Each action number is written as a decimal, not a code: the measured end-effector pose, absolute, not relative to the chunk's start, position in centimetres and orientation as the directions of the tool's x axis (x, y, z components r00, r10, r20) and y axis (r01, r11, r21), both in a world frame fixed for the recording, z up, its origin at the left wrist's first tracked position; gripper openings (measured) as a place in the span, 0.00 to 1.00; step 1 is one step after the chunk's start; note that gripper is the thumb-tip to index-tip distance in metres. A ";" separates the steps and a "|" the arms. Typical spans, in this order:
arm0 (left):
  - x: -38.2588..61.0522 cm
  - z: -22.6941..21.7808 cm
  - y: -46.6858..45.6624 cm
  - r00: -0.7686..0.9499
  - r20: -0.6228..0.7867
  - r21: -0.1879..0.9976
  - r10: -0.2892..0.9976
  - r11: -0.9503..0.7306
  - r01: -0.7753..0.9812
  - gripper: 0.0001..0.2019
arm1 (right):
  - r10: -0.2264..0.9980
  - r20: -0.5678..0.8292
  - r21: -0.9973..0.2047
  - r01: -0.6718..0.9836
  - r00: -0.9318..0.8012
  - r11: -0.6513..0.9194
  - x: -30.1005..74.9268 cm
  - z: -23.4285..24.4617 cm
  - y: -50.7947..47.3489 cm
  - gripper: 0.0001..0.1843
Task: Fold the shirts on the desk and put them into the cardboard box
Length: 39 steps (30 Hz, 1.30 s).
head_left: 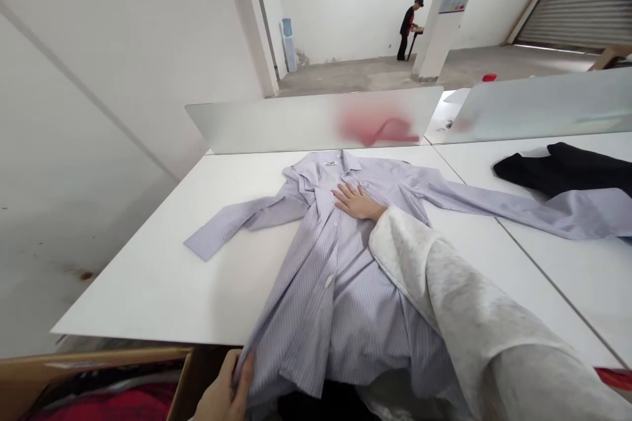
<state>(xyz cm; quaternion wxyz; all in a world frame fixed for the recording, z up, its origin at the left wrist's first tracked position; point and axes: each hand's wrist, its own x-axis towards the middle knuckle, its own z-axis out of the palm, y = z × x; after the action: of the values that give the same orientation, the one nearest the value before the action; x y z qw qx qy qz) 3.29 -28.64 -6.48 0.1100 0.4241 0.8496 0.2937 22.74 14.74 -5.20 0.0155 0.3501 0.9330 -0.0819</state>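
- The right hand is laid open and flat on a striped button-up shirt.
- The shirt's hem is clenched by the left hand.
- Both sleeves are spread out; no fold is seen.

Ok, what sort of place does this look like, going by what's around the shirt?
Probably a plain workroom for handling garments, though that's a judgement: a striped shirt lies spread on white tables, a cardboard box of clothes sits alongside, and frosted partitions stand before a bare concrete floor.

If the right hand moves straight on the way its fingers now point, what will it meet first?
The right hand would probably meet the folded collar of the striped shirt first, close ahead, though depth is hard to judge here.
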 end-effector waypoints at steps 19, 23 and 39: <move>11.5 -5.1 -23.3 -0.092 0.501 0.425 0.861 -0.152 0.892 0.08 | 0.428 -0.020 -0.499 0.379 -0.904 0.779 33.4 4.2 6.1 0.19; 14.2 -3.3 -22.7 0.158 0.549 0.399 0.821 -0.423 0.813 0.08 | 0.357 0.018 -0.516 0.297 -0.934 0.804 38.6 5.2 -2.4 0.14; 10.8 7.8 -16.6 0.605 0.080 0.378 0.792 -0.586 0.717 0.18 | 0.853 0.485 -0.302 0.878 -0.193 0.371 44.7 -6.3 -13.3 0.19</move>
<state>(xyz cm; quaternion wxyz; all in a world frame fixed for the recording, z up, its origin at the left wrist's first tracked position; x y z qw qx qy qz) 10.79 -16.56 7.84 0.1557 0.8823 0.4275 0.1206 44.71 -13.32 -6.27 -0.2988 0.5604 0.7722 0.0214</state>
